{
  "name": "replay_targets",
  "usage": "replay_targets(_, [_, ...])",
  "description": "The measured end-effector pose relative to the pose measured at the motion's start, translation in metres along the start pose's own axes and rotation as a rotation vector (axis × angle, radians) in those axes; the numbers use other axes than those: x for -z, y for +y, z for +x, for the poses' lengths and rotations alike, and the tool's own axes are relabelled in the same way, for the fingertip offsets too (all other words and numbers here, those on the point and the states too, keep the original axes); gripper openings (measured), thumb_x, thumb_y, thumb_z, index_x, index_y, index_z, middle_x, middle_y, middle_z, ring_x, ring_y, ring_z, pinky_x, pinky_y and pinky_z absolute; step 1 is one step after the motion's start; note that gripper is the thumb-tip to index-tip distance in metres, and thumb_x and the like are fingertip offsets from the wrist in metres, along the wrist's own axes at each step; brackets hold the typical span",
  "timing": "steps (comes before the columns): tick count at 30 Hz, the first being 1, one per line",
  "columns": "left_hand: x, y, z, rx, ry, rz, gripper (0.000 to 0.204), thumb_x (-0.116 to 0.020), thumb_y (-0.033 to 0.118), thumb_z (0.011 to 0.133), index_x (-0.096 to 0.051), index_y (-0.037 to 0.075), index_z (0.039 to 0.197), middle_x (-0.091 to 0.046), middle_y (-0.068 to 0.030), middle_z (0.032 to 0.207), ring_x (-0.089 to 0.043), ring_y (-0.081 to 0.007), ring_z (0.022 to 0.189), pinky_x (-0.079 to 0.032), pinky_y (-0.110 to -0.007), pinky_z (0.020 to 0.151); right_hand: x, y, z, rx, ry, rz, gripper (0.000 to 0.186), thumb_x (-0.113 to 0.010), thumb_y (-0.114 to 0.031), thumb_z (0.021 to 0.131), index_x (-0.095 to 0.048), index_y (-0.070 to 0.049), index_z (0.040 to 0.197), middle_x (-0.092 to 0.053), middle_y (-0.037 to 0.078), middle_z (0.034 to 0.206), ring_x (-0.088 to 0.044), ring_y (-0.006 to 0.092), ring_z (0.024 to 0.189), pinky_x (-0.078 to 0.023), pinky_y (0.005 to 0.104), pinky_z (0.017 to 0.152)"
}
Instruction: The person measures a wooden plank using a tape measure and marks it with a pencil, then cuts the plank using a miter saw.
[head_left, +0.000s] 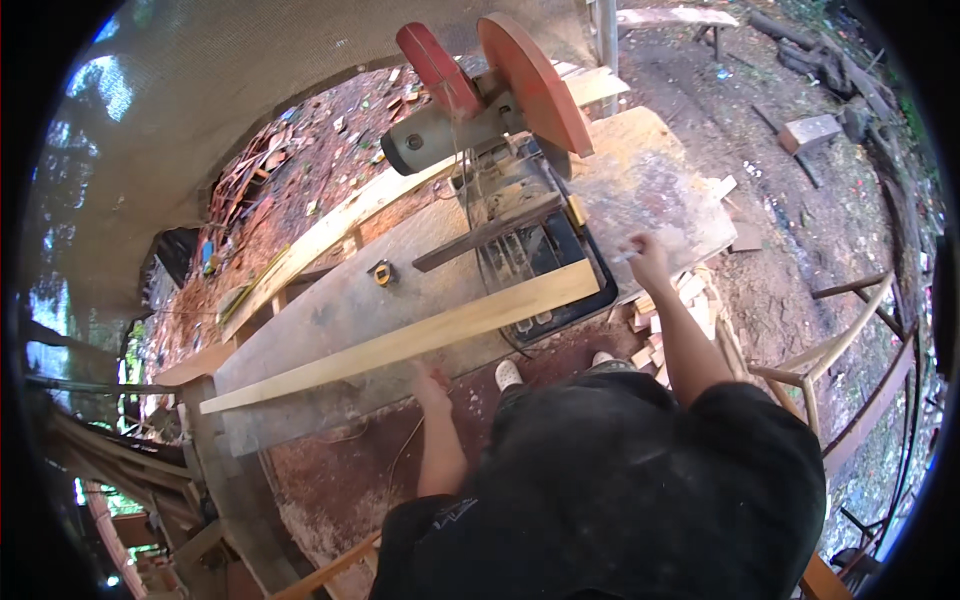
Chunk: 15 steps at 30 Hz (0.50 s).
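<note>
A long pale wooden board (410, 343) lies slantwise over the workbench (340, 310), its right end resting on the base of a miter saw (525, 235). The saw's raised head, with a red guard (535, 85) and a red handle, stands above the far side. My left hand (432, 387) is just off the board's near edge, apart from it as far as I can see; motion smears its fingers. To the right of the saw base is my right hand (650, 262), its fingers drawn together around something small and pale that I cannot make out.
A yellow and black tape measure (382, 272) sits on the bench, beyond the board. Wood offcuts (690, 305) are heaped at the bench's right side. Long planks (310, 245) run behind it. A wooden frame (835, 340) stands at the right.
</note>
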<state>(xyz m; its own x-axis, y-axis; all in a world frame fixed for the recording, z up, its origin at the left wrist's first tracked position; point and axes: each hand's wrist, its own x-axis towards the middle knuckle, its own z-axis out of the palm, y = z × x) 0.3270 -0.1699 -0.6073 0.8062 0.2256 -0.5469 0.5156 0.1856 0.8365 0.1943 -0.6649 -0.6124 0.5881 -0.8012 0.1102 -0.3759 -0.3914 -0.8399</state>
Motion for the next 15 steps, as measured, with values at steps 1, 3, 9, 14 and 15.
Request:
replay_targets(1, [0.007, -0.012, -0.007, 0.011, 0.041, 0.082, 0.032, -0.056, 0.036, 0.095, -0.061, 0.005, 0.086, -0.060, -0.0045, 0.067, -0.058, -0.0156, 0.055, -0.046, -0.029, 0.048, -0.017, -0.010, 0.007, 0.061, -0.023, -0.003, 0.039, -0.075, -0.029, 0.080, -0.061, 0.001, 0.101, -0.065, 0.016, 0.084, -0.062, 0.0319, 0.076, -0.049, 0.0394, 0.069])
replay_targets(3, [0.017, -0.034, -0.037, -0.088, 0.017, 0.391, 0.032, -0.057, 0.034, 0.095, -0.062, 0.006, 0.079, -0.059, -0.0023, 0.063, -0.055, -0.0113, 0.052, -0.042, -0.026, 0.044, -0.046, -0.035, 0.017, -0.031, -0.061, 0.022, 0.039, -0.074, -0.030, 0.080, -0.061, -0.001, 0.103, -0.065, 0.019, 0.088, -0.063, 0.0365, 0.082, -0.049, 0.0433, 0.073])
replay_targets(9, [0.145, -0.119, -0.072, -0.112, -0.009, 1.021, 0.038, -0.061, 0.032, 0.086, -0.067, -0.004, 0.077, -0.062, -0.0079, 0.061, -0.059, -0.0192, 0.052, -0.046, -0.034, 0.049, -0.067, -0.056, 0.043, -0.127, -0.091, 0.033, 0.029, -0.067, -0.030, 0.085, -0.063, -0.005, 0.099, -0.067, 0.022, 0.087, -0.063, 0.0429, 0.089, -0.048, 0.0492, 0.076])
replay_targets(14, [0.172, -0.131, -0.131, 0.015, -0.070, 1.395, 0.042, -0.061, 0.039, 0.084, -0.070, 0.000, 0.093, -0.066, -0.0183, 0.071, -0.066, -0.0305, 0.066, -0.051, -0.043, 0.061, -0.026, 0.011, 0.064, -0.193, 0.033, -0.038, 0.020, -0.061, -0.029, 0.088, -0.066, -0.011, 0.095, -0.068, 0.021, 0.087, -0.064, 0.0403, 0.084, -0.049, 0.0449, 0.072])
replay_targets(15, [0.180, -0.136, -0.141, 0.026, -0.108, 1.453, 0.040, -0.061, 0.038, 0.084, -0.070, 0.001, 0.092, -0.066, -0.0189, 0.071, -0.066, -0.0314, 0.066, -0.050, -0.044, 0.061, -0.005, 0.017, 0.066, -0.206, -0.033, -0.189, 0.023, -0.060, -0.031, 0.088, -0.066, -0.010, 0.097, -0.068, 0.021, 0.087, -0.064, 0.0390, 0.083, -0.049, 0.0436, 0.072])
